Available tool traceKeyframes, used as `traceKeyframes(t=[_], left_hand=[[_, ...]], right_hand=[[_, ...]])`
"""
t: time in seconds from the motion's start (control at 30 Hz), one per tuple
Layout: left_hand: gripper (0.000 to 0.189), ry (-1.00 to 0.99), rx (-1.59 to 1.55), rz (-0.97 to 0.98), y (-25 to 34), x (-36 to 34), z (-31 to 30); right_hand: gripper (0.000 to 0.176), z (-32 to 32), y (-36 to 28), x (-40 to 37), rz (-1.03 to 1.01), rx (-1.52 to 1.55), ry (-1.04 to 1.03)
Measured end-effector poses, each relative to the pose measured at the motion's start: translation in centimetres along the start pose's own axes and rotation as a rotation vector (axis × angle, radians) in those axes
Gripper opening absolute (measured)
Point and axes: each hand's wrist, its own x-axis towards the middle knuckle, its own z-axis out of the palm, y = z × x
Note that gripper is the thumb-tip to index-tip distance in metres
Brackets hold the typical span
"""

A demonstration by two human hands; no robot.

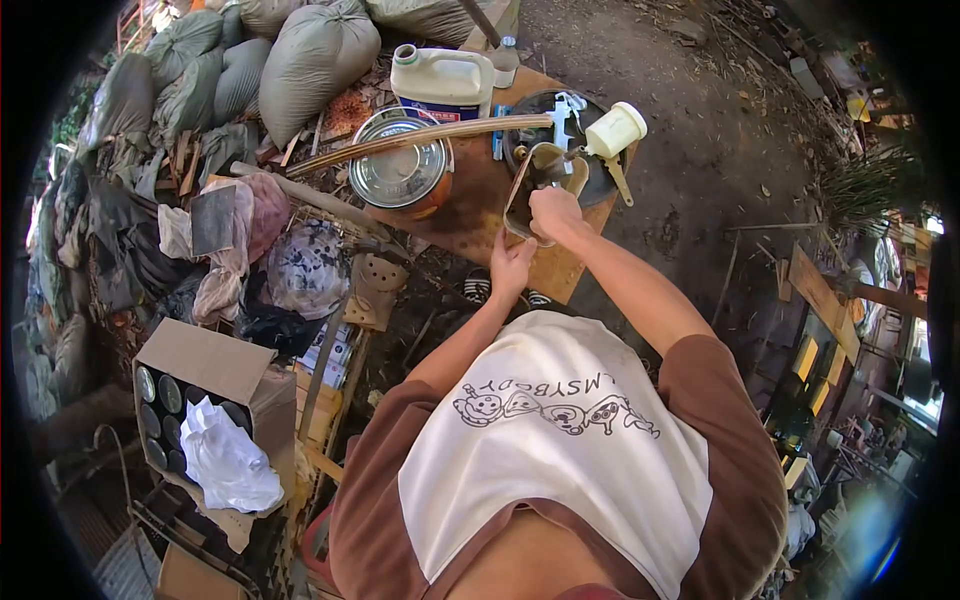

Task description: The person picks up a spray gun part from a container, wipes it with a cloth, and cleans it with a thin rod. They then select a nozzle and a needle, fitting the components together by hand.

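Note:
A cut-open container (520, 197) with a dark inside stands near the table's front edge. My left hand (512, 262) touches its near side, fingers bent around the lower edge. Over its opening is my right hand (555, 214), closed, and what its fingers hold is hidden. Just behind, a spray gun (563, 115) with a cream cup (616, 130) rests above a dark round lid (596, 182), its hose (430, 134) running left. A metal paint can (400, 172) stands to the left of the container.
On the wooden table (470, 232) are a white jug (442, 80) and a small clear bottle (506, 62). Full sacks (318, 65) lie at the back left. A cardboard box (205, 350) of cans stands at the lower left. Boards (825, 300) lean at the right.

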Motion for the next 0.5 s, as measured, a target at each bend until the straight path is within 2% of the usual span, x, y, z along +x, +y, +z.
traceKeyframes(t=[0.17,0.23,0.4,0.5], left_hand=[[0.078,0.045,0.007,0.001,1.0,-0.5,0.5],[0.085,0.024,0.07,-0.031,0.6,-0.3,0.2],[0.086,0.027,0.066,-0.037,0.8,-0.6,0.3],[0.083,0.07,0.031,-0.036,1.2,-0.7,1.1]], right_hand=[[0.016,-0.9,-0.1,-0.4,-0.03,-0.026,-0.014],[0.016,-0.3,-0.1,-0.1,-0.035,-0.03,0.005],[0.014,0.5,-0.5,0.0,-0.02,-0.043,0.007],[0.018,0.5,-1.1,0.3,-0.015,-0.06,-0.082]])
